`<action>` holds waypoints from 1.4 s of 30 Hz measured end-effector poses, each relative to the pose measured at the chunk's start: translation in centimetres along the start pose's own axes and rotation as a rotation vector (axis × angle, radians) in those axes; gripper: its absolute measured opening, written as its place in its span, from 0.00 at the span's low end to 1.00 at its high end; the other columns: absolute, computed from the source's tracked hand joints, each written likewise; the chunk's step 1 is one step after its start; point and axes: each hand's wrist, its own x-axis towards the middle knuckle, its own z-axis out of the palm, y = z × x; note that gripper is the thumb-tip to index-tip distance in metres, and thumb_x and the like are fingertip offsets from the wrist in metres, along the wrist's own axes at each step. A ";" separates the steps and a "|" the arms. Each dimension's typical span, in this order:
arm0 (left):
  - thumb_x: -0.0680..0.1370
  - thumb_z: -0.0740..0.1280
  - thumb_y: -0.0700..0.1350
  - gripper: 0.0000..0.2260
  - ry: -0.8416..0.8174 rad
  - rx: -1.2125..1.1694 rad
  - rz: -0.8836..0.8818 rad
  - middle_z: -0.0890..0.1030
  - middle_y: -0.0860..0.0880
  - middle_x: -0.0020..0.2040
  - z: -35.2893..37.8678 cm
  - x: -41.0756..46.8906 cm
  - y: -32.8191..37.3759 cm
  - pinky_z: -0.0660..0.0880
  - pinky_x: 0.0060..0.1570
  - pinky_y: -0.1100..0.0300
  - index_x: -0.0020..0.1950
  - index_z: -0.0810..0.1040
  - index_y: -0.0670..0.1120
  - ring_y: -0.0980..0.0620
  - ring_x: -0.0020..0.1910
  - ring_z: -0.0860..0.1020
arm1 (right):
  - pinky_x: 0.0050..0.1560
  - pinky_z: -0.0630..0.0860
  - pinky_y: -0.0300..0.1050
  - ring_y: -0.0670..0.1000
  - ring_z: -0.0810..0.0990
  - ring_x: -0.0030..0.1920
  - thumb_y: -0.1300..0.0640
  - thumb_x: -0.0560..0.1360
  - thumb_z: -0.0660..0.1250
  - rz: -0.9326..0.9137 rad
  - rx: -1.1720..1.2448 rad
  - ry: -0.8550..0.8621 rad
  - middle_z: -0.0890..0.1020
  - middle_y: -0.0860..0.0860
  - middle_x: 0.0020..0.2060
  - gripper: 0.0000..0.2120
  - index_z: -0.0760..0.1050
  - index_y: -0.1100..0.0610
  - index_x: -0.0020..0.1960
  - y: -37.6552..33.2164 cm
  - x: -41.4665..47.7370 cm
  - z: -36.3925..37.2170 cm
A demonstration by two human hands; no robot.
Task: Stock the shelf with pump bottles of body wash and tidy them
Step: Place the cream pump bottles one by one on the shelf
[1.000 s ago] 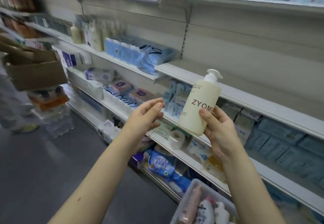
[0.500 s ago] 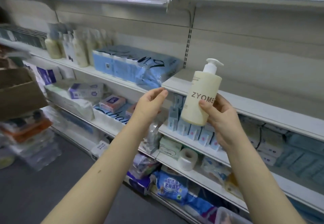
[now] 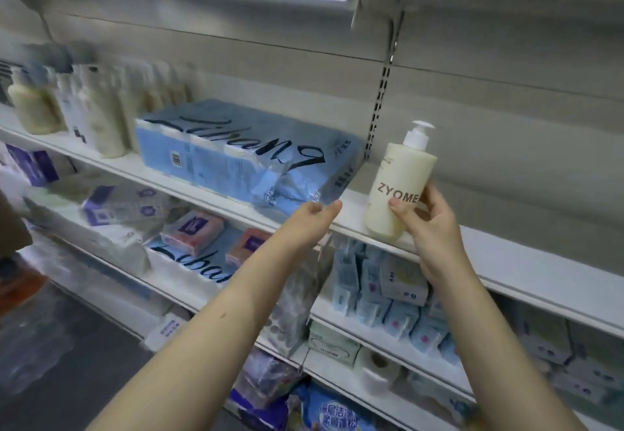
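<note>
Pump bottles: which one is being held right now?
The cream ZYOME bottle, gripped by the right hand, right of the blue tissue pack. The other pump bottles stand in a row far left, no hand on them.

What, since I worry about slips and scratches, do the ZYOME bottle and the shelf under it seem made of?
ZYOME bottle: probably plastic, cream and matte, with no sharp glare; white plastic-looking pump. The shelf: likely painted metal, pale grey, smooth with a soft sheen and a folded front lip.
</note>
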 end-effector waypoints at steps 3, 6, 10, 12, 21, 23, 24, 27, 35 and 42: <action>0.79 0.60 0.62 0.26 -0.035 0.005 -0.071 0.75 0.47 0.61 -0.2 2.8 -0.1 0.75 0.62 0.47 0.68 0.70 0.45 0.46 0.59 0.78 | 0.48 0.78 0.33 0.38 0.80 0.54 0.61 0.75 0.71 0.015 -0.030 0.028 0.79 0.46 0.62 0.32 0.64 0.53 0.76 0.9 1.4 0.5; 0.80 0.61 0.60 0.17 -0.106 -0.094 -0.120 0.79 0.47 0.52 -0.3 5.0 -0.4 0.78 0.58 0.48 0.55 0.76 0.47 0.48 0.47 0.81 | 0.55 0.76 0.37 0.40 0.78 0.60 0.61 0.75 0.71 0.031 -0.097 0.022 0.78 0.44 0.63 0.34 0.62 0.51 0.77 1.1 2.3 0.9; 0.81 0.61 0.57 0.15 -0.163 -0.109 -0.123 0.76 0.45 0.41 -0.8 6.6 -1.4 0.75 0.36 0.57 0.45 0.75 0.46 0.48 0.35 0.74 | 0.59 0.73 0.32 0.36 0.75 0.62 0.62 0.77 0.68 0.043 -0.205 -0.033 0.75 0.41 0.66 0.33 0.59 0.52 0.77 1.1 2.7 1.8; 0.81 0.60 0.58 0.16 -0.189 -0.109 -0.105 0.76 0.44 0.41 -0.9 6.8 -1.8 0.69 0.29 0.62 0.45 0.74 0.46 0.49 0.31 0.71 | 0.63 0.72 0.35 0.38 0.74 0.65 0.60 0.77 0.68 0.061 -0.227 -0.011 0.74 0.43 0.67 0.33 0.58 0.51 0.77 1.2 2.7 2.1; 0.78 0.67 0.54 0.15 -0.239 -0.150 -0.035 0.77 0.47 0.37 -1.8 7.2 -1.9 0.71 0.30 0.60 0.51 0.74 0.41 0.51 0.30 0.71 | 0.60 0.72 0.40 0.44 0.76 0.61 0.56 0.75 0.72 0.082 -0.396 0.133 0.76 0.46 0.65 0.33 0.62 0.50 0.76 1.3 2.4 3.8; 0.78 0.68 0.53 0.15 -0.287 -0.174 -0.085 0.76 0.46 0.37 -2.0 7.2 -1.7 0.72 0.30 0.59 0.53 0.74 0.41 0.51 0.30 0.71 | 0.57 0.73 0.36 0.41 0.76 0.59 0.55 0.74 0.73 0.084 -0.430 0.154 0.76 0.46 0.65 0.33 0.62 0.51 0.76 1.3 2.5 4.0; 0.78 0.68 0.53 0.15 -0.312 -0.178 -0.104 0.76 0.46 0.37 -2.0 7.3 -1.6 0.71 0.29 0.59 0.53 0.74 0.41 0.52 0.30 0.71 | 0.55 0.72 0.33 0.39 0.76 0.57 0.55 0.74 0.73 0.086 -0.449 0.156 0.76 0.45 0.65 0.33 0.62 0.51 0.75 1.3 2.6 4.1; 0.78 0.68 0.53 0.14 -0.370 -0.129 -0.140 0.76 0.47 0.36 -2.4 7.8 -1.2 0.71 0.28 0.61 0.48 0.74 0.43 0.53 0.29 0.71 | 0.54 0.71 0.33 0.43 0.75 0.58 0.55 0.75 0.72 0.095 -0.496 0.146 0.75 0.46 0.66 0.34 0.61 0.53 0.76 1.1 3.1 4.1; 0.77 0.68 0.57 0.15 -0.476 0.031 -0.284 0.76 0.52 0.33 -3.6 8.4 0.3 0.69 0.32 0.62 0.42 0.74 0.46 0.55 0.29 0.70 | 0.53 0.71 0.43 0.48 0.75 0.56 0.56 0.75 0.72 0.131 -0.565 0.120 0.75 0.50 0.62 0.32 0.61 0.54 0.74 1.2 7.5 4.1; 0.76 0.68 0.59 0.16 -0.412 0.107 -0.187 0.79 0.52 0.38 -3.6 8.1 0.4 0.72 0.31 0.64 0.47 0.77 0.45 0.55 0.31 0.73 | 0.56 0.71 0.45 0.52 0.75 0.60 0.53 0.74 0.73 0.140 -0.581 0.145 0.76 0.51 0.66 0.33 0.61 0.53 0.74 3.3 11.5 3.1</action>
